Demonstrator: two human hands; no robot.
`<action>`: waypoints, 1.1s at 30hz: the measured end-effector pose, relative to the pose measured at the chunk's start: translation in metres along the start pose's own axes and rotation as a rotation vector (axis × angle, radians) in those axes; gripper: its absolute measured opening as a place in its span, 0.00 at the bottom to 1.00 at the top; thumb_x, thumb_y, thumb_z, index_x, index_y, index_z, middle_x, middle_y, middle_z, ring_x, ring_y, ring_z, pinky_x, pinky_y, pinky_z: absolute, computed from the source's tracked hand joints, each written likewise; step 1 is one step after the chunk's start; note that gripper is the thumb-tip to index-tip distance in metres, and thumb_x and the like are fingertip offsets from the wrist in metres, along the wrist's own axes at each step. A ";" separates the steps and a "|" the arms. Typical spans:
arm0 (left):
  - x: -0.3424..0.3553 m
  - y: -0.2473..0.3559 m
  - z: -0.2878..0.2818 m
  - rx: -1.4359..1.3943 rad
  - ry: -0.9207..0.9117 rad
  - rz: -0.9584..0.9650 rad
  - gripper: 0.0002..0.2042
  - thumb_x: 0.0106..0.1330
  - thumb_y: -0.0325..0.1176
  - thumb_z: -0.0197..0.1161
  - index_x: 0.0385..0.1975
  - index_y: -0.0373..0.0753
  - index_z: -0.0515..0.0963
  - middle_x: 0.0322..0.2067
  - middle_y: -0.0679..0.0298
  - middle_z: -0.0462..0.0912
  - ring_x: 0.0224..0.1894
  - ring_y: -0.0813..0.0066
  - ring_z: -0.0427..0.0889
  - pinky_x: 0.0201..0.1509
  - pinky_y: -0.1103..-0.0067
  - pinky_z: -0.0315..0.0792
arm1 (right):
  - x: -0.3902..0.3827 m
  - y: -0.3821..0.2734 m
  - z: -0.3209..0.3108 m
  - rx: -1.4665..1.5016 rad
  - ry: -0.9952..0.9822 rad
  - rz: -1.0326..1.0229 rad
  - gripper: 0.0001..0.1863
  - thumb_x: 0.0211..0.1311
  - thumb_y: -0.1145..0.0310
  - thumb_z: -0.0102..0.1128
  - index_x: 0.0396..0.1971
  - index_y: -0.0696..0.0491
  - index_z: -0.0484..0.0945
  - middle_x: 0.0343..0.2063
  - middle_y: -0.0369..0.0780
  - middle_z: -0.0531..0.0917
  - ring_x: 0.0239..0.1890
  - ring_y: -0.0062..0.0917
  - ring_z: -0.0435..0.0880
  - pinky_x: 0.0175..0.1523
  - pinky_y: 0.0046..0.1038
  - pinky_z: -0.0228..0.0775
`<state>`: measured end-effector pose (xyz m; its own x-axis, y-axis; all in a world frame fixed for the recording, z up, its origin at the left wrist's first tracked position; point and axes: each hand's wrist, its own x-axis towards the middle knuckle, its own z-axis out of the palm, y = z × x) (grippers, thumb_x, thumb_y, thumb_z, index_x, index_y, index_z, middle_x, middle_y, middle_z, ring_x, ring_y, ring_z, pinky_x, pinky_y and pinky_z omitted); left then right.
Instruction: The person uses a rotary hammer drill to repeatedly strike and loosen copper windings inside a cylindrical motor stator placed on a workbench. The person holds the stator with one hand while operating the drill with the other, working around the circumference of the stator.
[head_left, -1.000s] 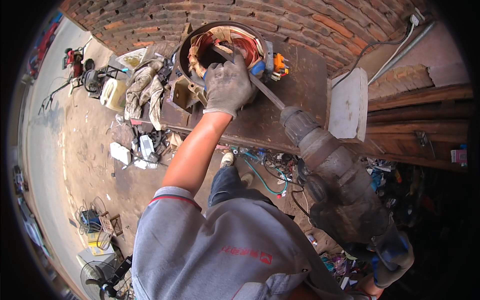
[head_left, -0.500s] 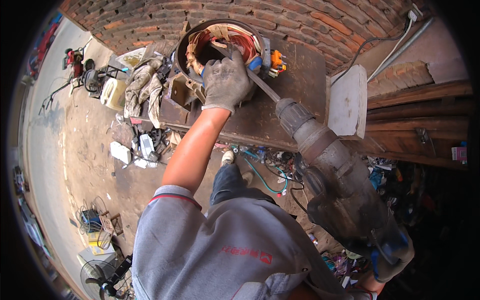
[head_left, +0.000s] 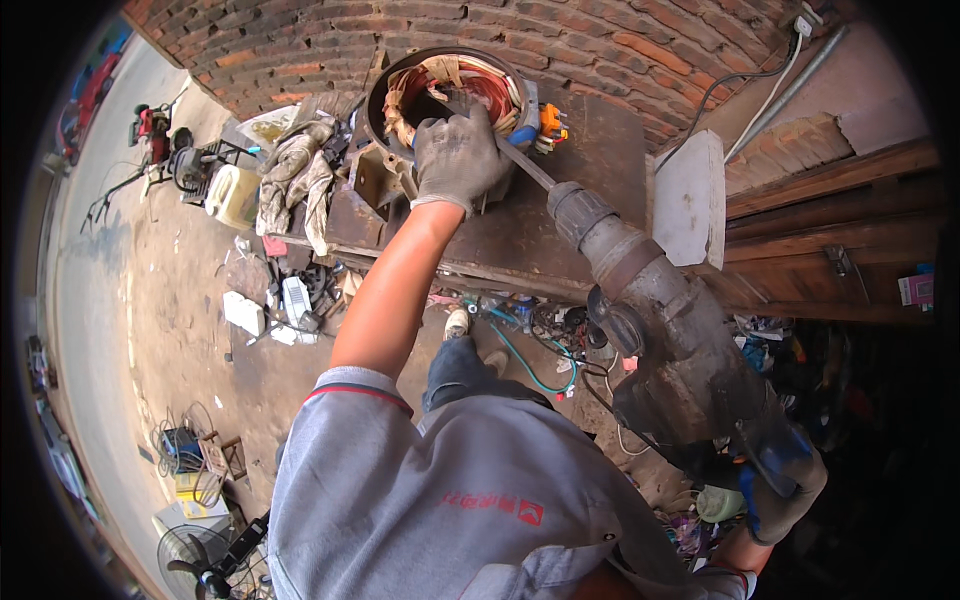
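A dark, heavy breaker hammer (head_left: 660, 310) slants across the right side, its chisel bit (head_left: 528, 166) running up to the far left. My right hand (head_left: 790, 497), in a grey and blue glove, is closed round its rear handle. My left hand (head_left: 460, 160), also gloved, closes round the chisel bit near its far end. It rests over the near rim of a round motor stator (head_left: 374, 100), inside which red windings (head_left: 490, 85) and tan insulation show. The bit's tip is mostly hidden by my left hand and the stator's inside.
The stator sits on a brown bench (head_left: 600, 130) against a brick wall (head_left: 620, 50). An orange connector (head_left: 552, 122) lies beside it. A white board (head_left: 690, 200) stands at the bench's right end. Rags (head_left: 295, 175) lie left; a green hose (head_left: 530, 370) and scrap litter the floor.
The hammer has shifted slightly up and left, toward the stator, with my right hand on its handle. My left hand keeps its hold on the bit; the whole view has shifted a little.
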<state>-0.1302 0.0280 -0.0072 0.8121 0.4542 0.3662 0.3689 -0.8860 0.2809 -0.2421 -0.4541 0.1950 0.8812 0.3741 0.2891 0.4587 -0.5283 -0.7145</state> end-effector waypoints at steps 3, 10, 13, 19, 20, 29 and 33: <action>0.001 0.003 0.000 0.054 -0.034 -0.015 0.28 0.66 0.62 0.59 0.45 0.39 0.80 0.33 0.47 0.89 0.39 0.44 0.89 0.53 0.53 0.73 | 0.005 -0.004 0.010 0.096 -0.048 -0.029 0.20 0.40 0.90 0.62 0.34 0.52 0.79 0.44 0.51 0.87 0.38 0.35 0.90 0.44 0.34 0.83; 0.004 -0.005 -0.006 -0.054 -0.137 -0.023 0.22 0.67 0.54 0.58 0.45 0.41 0.83 0.38 0.48 0.90 0.46 0.49 0.90 0.54 0.57 0.76 | -0.020 -0.006 0.015 0.096 0.040 0.098 0.24 0.38 0.92 0.65 0.38 0.55 0.81 0.48 0.51 0.87 0.48 0.35 0.89 0.56 0.36 0.81; 0.001 -0.015 -0.006 -0.101 -0.074 0.057 0.26 0.65 0.60 0.61 0.44 0.41 0.83 0.37 0.49 0.90 0.44 0.48 0.89 0.50 0.56 0.78 | -0.030 -0.021 0.016 0.026 0.041 0.124 0.25 0.38 0.93 0.63 0.42 0.59 0.81 0.48 0.52 0.87 0.48 0.35 0.89 0.56 0.36 0.81; -0.008 -0.042 -0.008 -0.225 -0.073 0.253 0.29 0.63 0.63 0.65 0.48 0.42 0.79 0.34 0.50 0.90 0.41 0.45 0.89 0.50 0.55 0.78 | -0.062 -0.054 0.027 0.226 0.129 0.127 0.27 0.37 0.94 0.59 0.43 0.58 0.81 0.48 0.54 0.86 0.45 0.39 0.90 0.52 0.38 0.84; -0.011 -0.049 -0.008 -0.234 -0.048 0.304 0.29 0.63 0.62 0.66 0.50 0.42 0.78 0.34 0.50 0.89 0.40 0.45 0.89 0.50 0.55 0.78 | -0.063 -0.061 0.032 0.266 0.119 0.124 0.28 0.37 0.94 0.58 0.43 0.58 0.81 0.47 0.54 0.86 0.45 0.40 0.90 0.51 0.38 0.85; -0.100 -0.115 -0.026 -0.837 0.352 -0.293 0.33 0.65 0.40 0.77 0.65 0.31 0.72 0.62 0.49 0.75 0.64 0.59 0.74 0.69 0.66 0.69 | -0.079 -0.071 0.055 0.078 0.150 0.079 0.26 0.35 0.93 0.60 0.40 0.57 0.81 0.46 0.52 0.86 0.42 0.37 0.90 0.47 0.33 0.85; -0.062 -0.128 0.042 -1.144 0.590 -0.499 0.23 0.70 0.33 0.73 0.59 0.27 0.77 0.54 0.54 0.83 0.53 0.69 0.81 0.60 0.75 0.75 | -0.072 -0.074 0.045 0.150 0.160 0.146 0.24 0.37 0.91 0.63 0.39 0.56 0.81 0.47 0.51 0.86 0.42 0.35 0.90 0.46 0.33 0.84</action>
<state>-0.2093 0.1094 -0.1032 0.2890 0.9243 0.2494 -0.2451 -0.1804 0.9525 -0.3444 -0.4079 0.1984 0.9491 0.1707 0.2647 0.3139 -0.4445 -0.8389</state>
